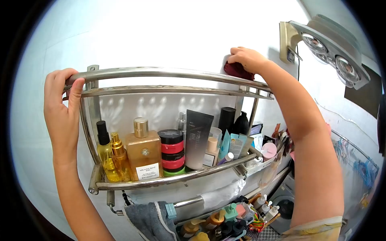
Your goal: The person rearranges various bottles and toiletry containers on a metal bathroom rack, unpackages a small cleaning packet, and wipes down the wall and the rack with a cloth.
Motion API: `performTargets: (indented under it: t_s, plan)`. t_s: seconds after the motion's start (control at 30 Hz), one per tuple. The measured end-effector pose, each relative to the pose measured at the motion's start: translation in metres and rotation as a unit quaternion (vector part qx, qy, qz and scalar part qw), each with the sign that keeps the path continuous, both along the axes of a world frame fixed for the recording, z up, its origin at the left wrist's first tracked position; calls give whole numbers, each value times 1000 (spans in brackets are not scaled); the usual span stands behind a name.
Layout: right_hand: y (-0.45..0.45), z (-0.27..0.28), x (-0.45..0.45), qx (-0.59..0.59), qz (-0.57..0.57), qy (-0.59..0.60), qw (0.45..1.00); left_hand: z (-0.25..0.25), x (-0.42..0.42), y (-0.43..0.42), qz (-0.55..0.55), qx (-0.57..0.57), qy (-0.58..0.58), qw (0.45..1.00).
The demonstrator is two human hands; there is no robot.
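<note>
A two-tier metal rack is fixed to the white wall. My left hand is wrapped round the left end of its top rail, thumb in front. At the right end of the top tier, my right hand grips a dark red cloth, bunched up against the rack. On the lower shelf below stand a golden bottle, a slim yellow pump bottle, stacked red and black jars and a dark grey tube. Part of the cloth is hidden under my fingers.
A grey towel hangs from a bar under the rack. Several pump bottles crowd below it. At right are a basket with a pink-lidded jar, a washing machine, hangers and a wall-mounted heat lamp.
</note>
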State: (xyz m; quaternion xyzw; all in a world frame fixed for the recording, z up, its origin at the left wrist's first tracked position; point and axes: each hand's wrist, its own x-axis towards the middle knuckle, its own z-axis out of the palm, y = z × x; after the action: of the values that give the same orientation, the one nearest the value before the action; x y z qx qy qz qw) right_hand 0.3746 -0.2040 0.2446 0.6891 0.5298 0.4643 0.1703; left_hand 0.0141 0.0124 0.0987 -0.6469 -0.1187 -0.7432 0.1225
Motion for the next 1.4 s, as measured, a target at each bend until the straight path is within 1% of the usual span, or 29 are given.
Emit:
performTargets:
  t_s: [0.03,0.07,0.13,0.17,0.2,0.27,0.3,0.33,0.4,0.43,0.47,0.53,0.57,0.6,0.63,0.67,0.73,0.77,0.8,0.87,0.93,1.0,1.07,1.13,1.17,1.2,1.27,1.33,1.4]
  plan:
    - [-1,1,-9,-10,-13,-30,999,1,0,-1,-6,-6,4,1000]
    - [-4,3,-8,-8,-13,-28,999,1,-1,-2,-10,-13,4,1000]
    - [-10,8,-7,143,-83,-109,980,1,-2,-3,-17,-12,6,1000]
    - [-20,10,-7,246,-50,-73,965,1,-3,-2,-23,-12,8,1000]
    - [-29,13,-14,333,-22,-6,943,2,-3,-2,-23,-9,9,1000]
    - [-40,20,-7,438,1,32,898,1,-5,-3,-26,-42,26,998]
    - [-41,21,-8,473,5,53,879,0,-5,-3,-26,-38,25,999]
    - [-41,21,-10,477,5,53,877,0,-5,-2,-26,-46,27,998]
    - [-35,18,-13,533,56,136,833,1,-5,-4,-25,-49,31,998]
    - [-33,13,-15,507,89,113,850,1,-5,-5,-30,-52,28,998]
    - [-30,8,-16,449,120,45,884,1,-6,-6,-34,-57,25,998]
    - [-24,-2,-10,300,172,-55,937,1,-7,-4,-33,-52,28,998]
    - [-20,-5,-9,193,113,-71,972,2,-7,-4,-34,-48,32,998]
    - [-15,-7,-9,81,53,-87,992,3,-8,-4,-32,-50,32,998]
    - [-6,-11,-9,41,-3,-63,997,3,-8,-4,-23,-52,37,998]
    - [-7,-10,-11,37,-2,-62,997,3,-9,-3,-15,-56,43,997]
    - [-17,-5,-25,6,-21,86,996,2,-9,0,-14,-59,48,997]
    - [-19,-5,-25,6,-25,117,993,2,-8,0,-14,-57,43,997]
    - [-19,-6,-22,1,-27,115,993,1,-8,1,-14,-54,37,998]
    - [-16,-10,-16,45,-27,153,987,1,-6,-4,-14,-45,16,999]
    - [-14,-11,-20,32,-9,145,989,1,-4,-3,-24,-49,12,998]
    - [-2,-13,-25,-116,-45,50,991,0,-4,1,-21,-50,14,998]
    - [7,-16,-35,-114,-38,55,991,0,-5,2,-1,-46,17,999]
    - [12,-15,-33,-133,-69,-21,988,-1,-8,5,-8,-51,30,998]
    - [14,-14,-20,-114,-48,-53,991,-2,-8,8,9,-41,25,999]
    - [13,-14,-19,-116,-54,-51,991,-3,-7,12,25,-30,21,999]
    - [8,-14,-19,10,-64,-4,998,-5,-5,25,7,-47,30,998]
    - [3,-11,-15,24,-57,-8,998,-4,-8,32,42,-25,14,999]
    - [-1,-6,-8,79,-28,17,996,-4,-9,31,45,-28,17,998]
